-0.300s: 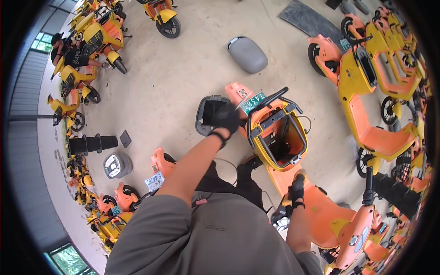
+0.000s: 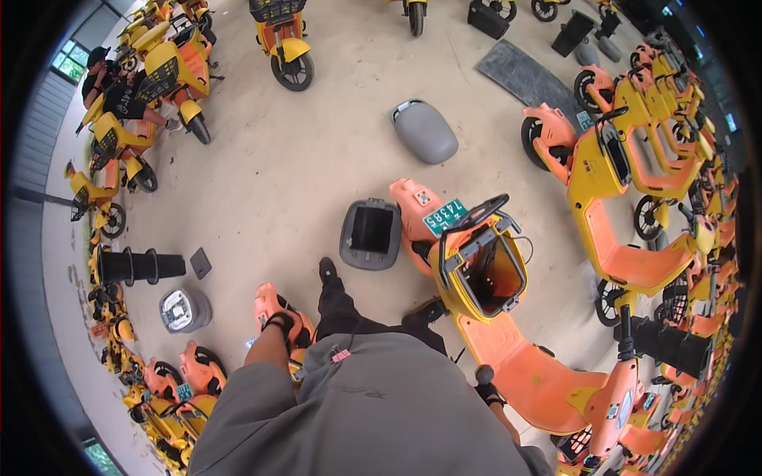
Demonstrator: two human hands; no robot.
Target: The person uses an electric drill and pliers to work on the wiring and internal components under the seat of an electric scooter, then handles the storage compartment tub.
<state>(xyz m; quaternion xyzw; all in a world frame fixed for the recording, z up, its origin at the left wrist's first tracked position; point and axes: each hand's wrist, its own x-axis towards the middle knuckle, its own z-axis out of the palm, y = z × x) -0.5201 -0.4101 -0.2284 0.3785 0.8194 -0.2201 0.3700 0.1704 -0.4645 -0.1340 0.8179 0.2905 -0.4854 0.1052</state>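
Note:
An orange-and-yellow scooter stands to my right, its seat compartment open and dark inside. Beside its rear fender, a grey rounded tub-like part with a black rectangular hollow lies on the floor. Low at my left side is my left hand in a black glove, close to the orange rear fender of another scooter; its fingers cannot be made out. My right hand, also black-gloved, hangs next to the scooter's footboard. A round dark shape shows at its front, and I cannot tell whether it is knuckles or something held.
A grey seat lies on the floor ahead. Scooters line both sides, and a person sits among those at far left. A black ribbed part and a grey-and-white part lie at left, a dark mat at far right.
My left hand has swung back from above the grey tub to my left side. My right hand has drawn back from the footboard. My body has shifted, and the view now takes in more floor ahead.

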